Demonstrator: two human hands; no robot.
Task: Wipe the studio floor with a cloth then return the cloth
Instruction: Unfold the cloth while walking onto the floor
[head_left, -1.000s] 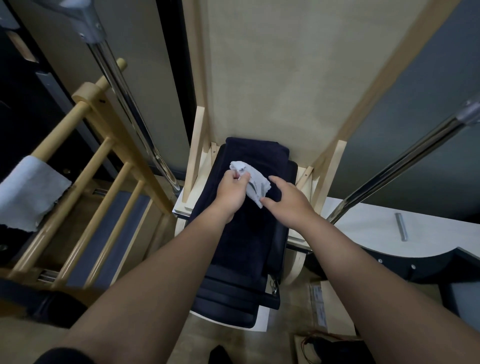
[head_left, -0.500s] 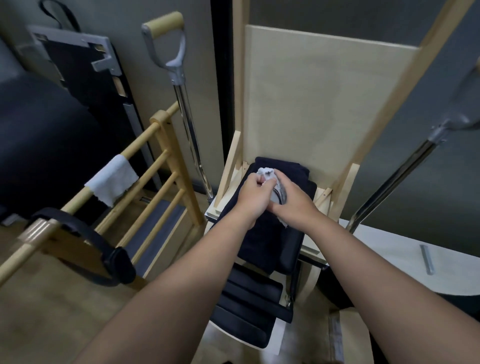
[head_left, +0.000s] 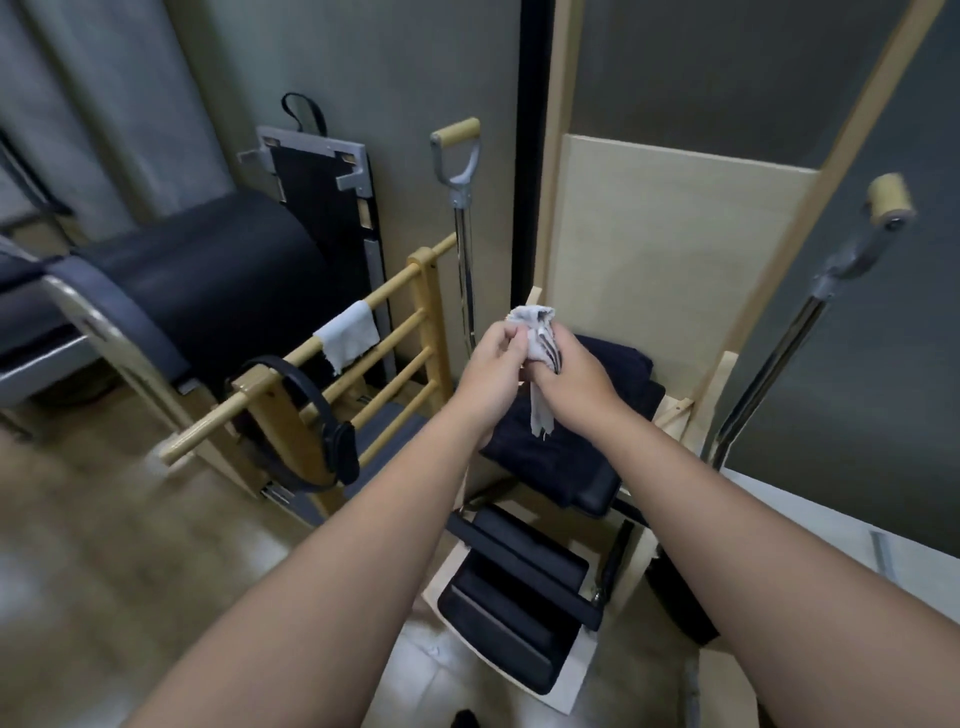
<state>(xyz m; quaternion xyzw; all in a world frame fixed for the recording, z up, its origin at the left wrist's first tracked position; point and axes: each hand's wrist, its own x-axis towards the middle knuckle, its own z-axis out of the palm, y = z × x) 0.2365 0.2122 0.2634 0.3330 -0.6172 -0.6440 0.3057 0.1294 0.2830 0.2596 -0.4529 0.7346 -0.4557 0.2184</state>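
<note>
A small grey-white cloth (head_left: 536, 338) with dark smudges is bunched between both hands, above a dark folded towel (head_left: 613, 395) on a wooden chair-like apparatus. My left hand (head_left: 493, 364) grips the cloth's left side. My right hand (head_left: 576, 371) is closed around its right side, and a strip of cloth hangs down below it. Tan studio floor (head_left: 104, 545) shows at the lower left.
A second pale cloth (head_left: 349, 338) hangs over the top rail of a wooden ladder barrel (head_left: 415, 332) on the left. A black ring (head_left: 317, 431) hangs there too. Chrome handle bars (head_left: 462, 218) rise left and right; black pedals (head_left: 519, 587) sit below.
Both hands have closed on the cloth and lifted it off the dark towel. The view has pulled back and swung left, showing more of the ladder barrel and floor.
</note>
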